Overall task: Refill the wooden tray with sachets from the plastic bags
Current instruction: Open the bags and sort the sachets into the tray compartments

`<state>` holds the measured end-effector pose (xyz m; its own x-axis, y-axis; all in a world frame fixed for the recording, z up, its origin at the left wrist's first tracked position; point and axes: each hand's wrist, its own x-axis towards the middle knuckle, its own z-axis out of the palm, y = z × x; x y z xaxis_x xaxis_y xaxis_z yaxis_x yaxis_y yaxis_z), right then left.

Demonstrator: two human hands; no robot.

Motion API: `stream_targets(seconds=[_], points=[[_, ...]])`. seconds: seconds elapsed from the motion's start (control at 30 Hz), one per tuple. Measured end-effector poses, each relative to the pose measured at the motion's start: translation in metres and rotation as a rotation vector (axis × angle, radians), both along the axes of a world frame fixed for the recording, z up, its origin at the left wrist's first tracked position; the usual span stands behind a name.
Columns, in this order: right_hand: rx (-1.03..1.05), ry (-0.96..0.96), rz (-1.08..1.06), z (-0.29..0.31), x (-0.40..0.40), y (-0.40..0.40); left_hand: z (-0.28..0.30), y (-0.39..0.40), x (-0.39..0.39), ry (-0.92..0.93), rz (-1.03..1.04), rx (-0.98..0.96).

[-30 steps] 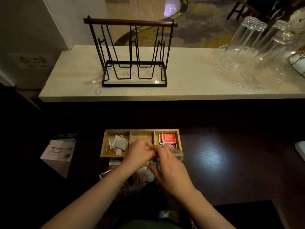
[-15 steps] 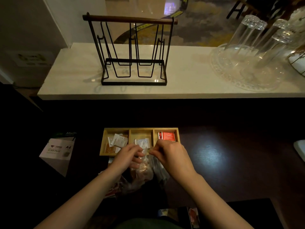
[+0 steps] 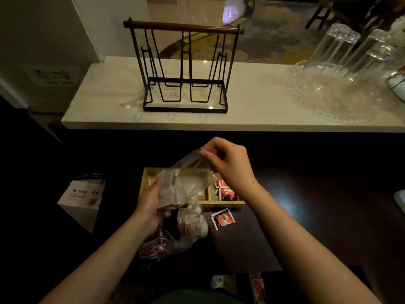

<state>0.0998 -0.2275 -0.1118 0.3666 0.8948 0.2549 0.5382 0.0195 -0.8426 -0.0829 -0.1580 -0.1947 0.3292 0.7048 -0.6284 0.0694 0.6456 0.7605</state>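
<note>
A wooden tray (image 3: 221,203) w/ three compartments is sitting on a dark table (image 3: 306,216), just in front of the person. Its right compartment is holding red sachets (image 3: 226,191); the middle and left ones are mostly hidden behind a clear plastic bag (image 3: 184,185) being held above the tray. Pale sachets are showing through the bag's lower left part.

The left hand (image 3: 151,202) is cupping the bag from below at its left end, fingers curled round it. The right hand (image 3: 228,163) is raised above the tray's far edge, thumb & fingertips pinching the bag's upper edge, other fingers curled in. The bag is stretching diagonally between both hands.

A second, crumpled plastic bag (image 3: 188,227) is lying on the table just near of the tray, w/ red-and-white sachets spilling at its near-left side. One loose red sachet (image 3: 222,218) is lying flat on the table, just beside that bag & near the tray's front rim.

To the left, a white A4 paper box (image 3: 81,198) is standing. Beyond the table, a pale counter (image 3: 252,106) is carrying a black wire rack (image 3: 184,69) w/ a wooden top bar, and at right, upturned clear glasses (image 3: 341,53) are standing on a clear glass tray.
</note>
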Motion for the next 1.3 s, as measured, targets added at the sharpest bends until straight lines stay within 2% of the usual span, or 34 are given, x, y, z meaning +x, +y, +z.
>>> stream_targets(seconds=[0.17, 0.33, 0.43, 0.57, 0.83, 1.07, 1.3], points=[[-0.177, -0.222, 0.082, -0.015, 0.015, 0.011, 0.004, 0.018, -0.021, 0.183, 0.103, 0.249], [-0.201, -0.231, 0.133, -0.032, 0.015, 0.024, 0.006, 0.038, -0.035, 0.357, 0.111, 0.508], [-0.194, -0.251, 0.11, -0.042, 0.014, 0.031, 0.012, 0.043, -0.037, 0.544, 0.089, 0.688], [-0.212, -0.274, 0.11, -0.053, 0.013, 0.036, 0.017, 0.049, -0.038, 0.695, 0.064, 0.835], [-0.256, -0.237, 0.11, -0.075, 0.017, 0.037, 0.012, 0.062, -0.042, 0.675, 0.055, 0.973], [-0.322, 0.046, 0.093, -0.089, 0.02, 0.035, 0.019, 0.065, -0.033, 0.648, 0.038, 1.057], [-0.344, 0.099, 0.096, -0.094, 0.022, 0.033, 0.034, 0.058, -0.022, 0.611, 0.015, 1.102]])
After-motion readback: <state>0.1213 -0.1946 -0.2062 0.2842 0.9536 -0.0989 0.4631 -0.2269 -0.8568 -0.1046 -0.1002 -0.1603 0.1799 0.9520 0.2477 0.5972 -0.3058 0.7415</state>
